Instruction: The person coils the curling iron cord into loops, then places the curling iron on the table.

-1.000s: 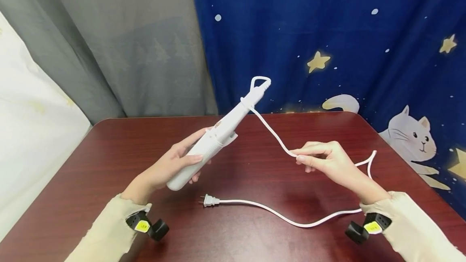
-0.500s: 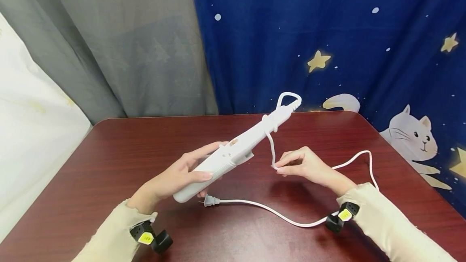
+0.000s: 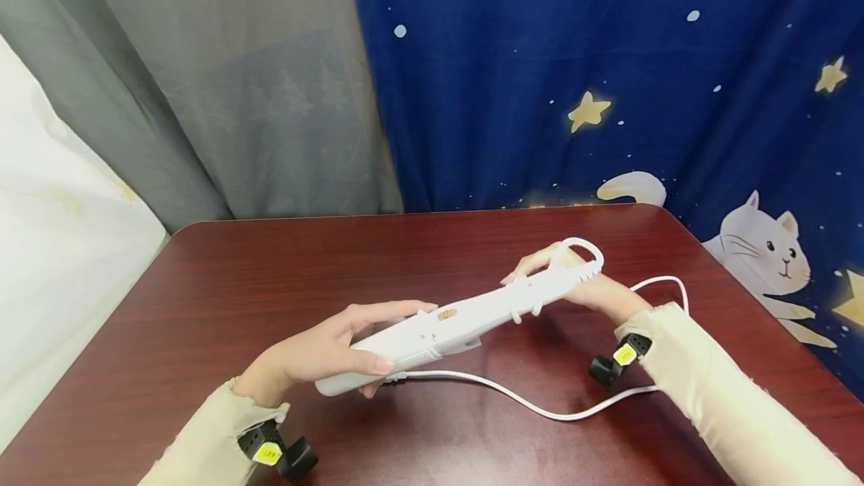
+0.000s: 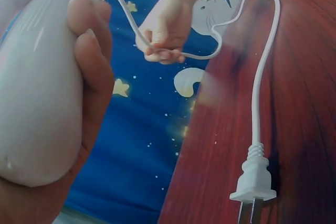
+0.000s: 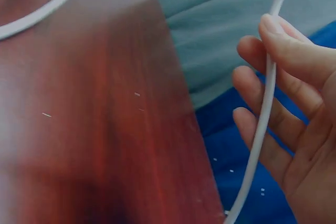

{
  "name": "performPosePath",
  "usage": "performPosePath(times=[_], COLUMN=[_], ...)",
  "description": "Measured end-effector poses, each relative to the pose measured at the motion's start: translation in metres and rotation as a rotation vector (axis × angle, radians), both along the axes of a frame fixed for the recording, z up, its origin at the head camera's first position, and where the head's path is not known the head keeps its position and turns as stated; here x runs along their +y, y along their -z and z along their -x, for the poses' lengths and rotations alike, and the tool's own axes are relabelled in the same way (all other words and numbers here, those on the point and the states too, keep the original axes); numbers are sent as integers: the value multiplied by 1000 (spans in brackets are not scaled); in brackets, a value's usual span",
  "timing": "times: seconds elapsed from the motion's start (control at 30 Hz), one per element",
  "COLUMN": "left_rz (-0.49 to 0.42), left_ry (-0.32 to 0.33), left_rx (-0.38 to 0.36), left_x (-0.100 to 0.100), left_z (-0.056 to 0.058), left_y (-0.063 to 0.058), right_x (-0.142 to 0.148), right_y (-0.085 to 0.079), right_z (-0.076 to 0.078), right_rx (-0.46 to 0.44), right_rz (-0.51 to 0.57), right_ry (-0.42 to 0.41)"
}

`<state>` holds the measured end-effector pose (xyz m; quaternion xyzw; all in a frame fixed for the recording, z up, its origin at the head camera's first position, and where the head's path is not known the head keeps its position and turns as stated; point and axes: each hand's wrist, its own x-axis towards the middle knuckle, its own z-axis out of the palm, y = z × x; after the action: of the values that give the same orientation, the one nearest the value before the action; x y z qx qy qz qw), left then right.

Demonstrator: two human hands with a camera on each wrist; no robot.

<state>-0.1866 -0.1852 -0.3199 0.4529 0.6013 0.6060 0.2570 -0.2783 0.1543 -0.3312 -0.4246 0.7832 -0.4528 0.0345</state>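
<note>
A white hair straightener [image 3: 482,317] is held over the table, tilted up to the right. My left hand [image 3: 324,355] grips its wide end, thumb on the near side. Cord is wound round the narrow end, with a loop standing at the tip. Behind that end is my right hand [image 3: 597,292], partly covered in the head view. The right wrist view shows its thumb and index finger pinching the white cord [image 5: 266,103], the other fingers loosely bent alongside. In the left wrist view the two-pin plug [image 4: 253,179] lies on the table.
The dark red table [image 3: 270,268] has its far edge against a grey curtain [image 3: 270,96] and a blue star-patterned curtain [image 3: 506,81]. White cloth [image 3: 67,193] hangs at the left. Loose cord curves across the table's right half. Each wrist wears a black camera.
The straightener has been lowered and turned flatter, its tip moving right and down. My right hand has carried the cord leftward, then behind the narrow end, adding to the wrap.
</note>
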Motion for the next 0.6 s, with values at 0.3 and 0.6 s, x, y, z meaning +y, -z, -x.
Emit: performPosePath(times=[0.3,0.6], left_rz=[140,272], left_ry=[47,45], left_rx=[11,-14], left_x=[-6,-13], left_z=[0,1], left_y=[5,9], right_x=[-9,-22], right_y=[-30,-56], right_z=[18,24], right_rx=[-125,-159], right_rz=[-154,-263], right_ry=[27,-58])
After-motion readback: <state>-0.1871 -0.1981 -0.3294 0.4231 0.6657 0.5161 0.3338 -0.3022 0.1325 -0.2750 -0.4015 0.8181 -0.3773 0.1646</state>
